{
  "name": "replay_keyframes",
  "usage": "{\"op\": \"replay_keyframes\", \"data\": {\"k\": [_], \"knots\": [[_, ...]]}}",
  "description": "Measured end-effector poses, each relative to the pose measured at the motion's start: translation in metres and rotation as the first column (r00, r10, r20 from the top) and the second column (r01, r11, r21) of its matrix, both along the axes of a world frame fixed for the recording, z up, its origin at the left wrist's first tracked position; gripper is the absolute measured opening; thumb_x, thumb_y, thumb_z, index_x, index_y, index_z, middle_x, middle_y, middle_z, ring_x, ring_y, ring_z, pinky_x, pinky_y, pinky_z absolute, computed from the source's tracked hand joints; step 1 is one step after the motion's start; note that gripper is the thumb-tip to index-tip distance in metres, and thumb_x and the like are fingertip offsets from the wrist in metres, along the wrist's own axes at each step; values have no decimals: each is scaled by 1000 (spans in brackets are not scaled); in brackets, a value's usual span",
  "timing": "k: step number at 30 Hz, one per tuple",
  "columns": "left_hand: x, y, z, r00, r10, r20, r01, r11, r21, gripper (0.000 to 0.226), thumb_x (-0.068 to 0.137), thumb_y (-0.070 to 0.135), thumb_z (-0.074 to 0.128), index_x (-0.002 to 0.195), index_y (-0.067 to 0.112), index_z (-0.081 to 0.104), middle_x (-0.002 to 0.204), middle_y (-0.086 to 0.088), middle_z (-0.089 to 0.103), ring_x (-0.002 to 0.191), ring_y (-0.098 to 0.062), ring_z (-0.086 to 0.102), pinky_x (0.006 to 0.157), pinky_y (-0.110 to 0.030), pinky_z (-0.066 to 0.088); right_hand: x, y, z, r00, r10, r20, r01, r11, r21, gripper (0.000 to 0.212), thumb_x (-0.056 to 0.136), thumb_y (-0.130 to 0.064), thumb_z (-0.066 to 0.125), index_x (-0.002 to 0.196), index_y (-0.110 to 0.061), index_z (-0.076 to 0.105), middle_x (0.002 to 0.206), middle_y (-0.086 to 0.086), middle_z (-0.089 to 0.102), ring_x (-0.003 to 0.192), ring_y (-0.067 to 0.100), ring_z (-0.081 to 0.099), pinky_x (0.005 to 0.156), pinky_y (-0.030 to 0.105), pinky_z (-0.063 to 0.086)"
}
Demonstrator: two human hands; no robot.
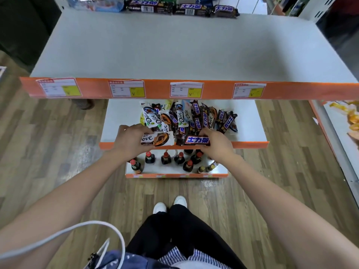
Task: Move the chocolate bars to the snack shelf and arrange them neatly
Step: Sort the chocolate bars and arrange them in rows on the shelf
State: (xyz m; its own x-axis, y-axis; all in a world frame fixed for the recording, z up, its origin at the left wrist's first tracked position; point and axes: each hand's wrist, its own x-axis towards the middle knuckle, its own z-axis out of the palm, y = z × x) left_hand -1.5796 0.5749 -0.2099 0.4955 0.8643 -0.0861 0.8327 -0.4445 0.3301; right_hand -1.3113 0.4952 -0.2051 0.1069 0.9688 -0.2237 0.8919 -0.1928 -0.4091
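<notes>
Head view: left hand (pixel 129 140) fingers clamp Dove bar (pixel 157 139); right hand (pixel 217 145), seemingly, Snickers bar (pixel 195 141).

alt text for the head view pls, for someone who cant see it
A person's left hand holds a white Dove bar and the right hand a brown Snickers bar, at a pile of chocolate bars on a low shelf. Above, a wide white shelf has Snickers bars at its back.

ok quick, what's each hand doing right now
Left hand: holding a white Dove bar.
Right hand: holding a brown Snickers bar.
</notes>
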Motion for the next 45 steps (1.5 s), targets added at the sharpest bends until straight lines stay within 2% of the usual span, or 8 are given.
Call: {"op": "replay_keyframes", "data": {"k": [12,17,24,28,33,36,40,45], "knots": [[8,-32,48,991,-102,91,92,989,112,45,71,47,73,107,21,64,103,6,64,100,-15,59,91,-38,34,3,-34,39,998,58,-29,-56,995,82,25,81,-25,66,103,-27,56,94,-8,63,86,15,57,64,36,51],[16,-38,88,967,-155,202,101,961,258,43,66,44,78,99,20,66,95,5,66,91,-17,62,82,-35,33,6,-36,81,994,111,3,-109,978,179,26,80,-31,64,105,-35,56,96,-17,62,84,4,54,61,27,48],[36,-30,150,914,-182,364,56,942,330,40,64,38,79,99,23,65,97,13,64,94,-10,58,79,-30,28,-4,-24,137,983,172,59,-182,920,347,31,79,-34,63,109,-32,56,100,-15,61,91,11,54,61,30,45],[43,-14,181,914,-175,367,26,926,378,39,67,37,78,100,23,64,97,12,63,92,-9,58,81,-30,28,-7,-7,166,976,202,80,-216,883,417,31,79,-36,64,108,-28,57,99,-12,62,93,16,55,64,37,49],[45,7,213,910,-173,377,-12,898,440,43,69,52,60,102,25,63,97,11,61,94,-11,57,82,-33,33,-2,19,192,982,167,89,-189,825,532,36,76,-28,69,110,-24,58,87,-16,52,81,13,51,53,18,36],[45,22,225,919,-146,366,-48,882,470,50,66,56,52,102,24,64,100,9,62,95,-13,57,84,-34,34,3,36,205,983,166,76,-179,800,572,33,77,-25,70,108,-27,60,87,-18,54,78,7,50,56,16,40],[43,41,234,938,-90,334,-93,865,493,42,68,46,71,102,24,63,100,9,62,94,-15,58,84,-33,33,7,58,216,985,134,112,-174,819,546,31,79,-29,66,109,-33,58,92,-15,61,85,10,54,65,33,51],[36,54,231,946,-41,323,-135,853,504,40,67,42,76,101,26,64,97,12,62,89,-13,58,83,-30,32,12,74,218,977,131,168,-203,808,553,28,82,-35,62,109,-39,54,90,-20,59,82,1,49,59,22,44]]}}
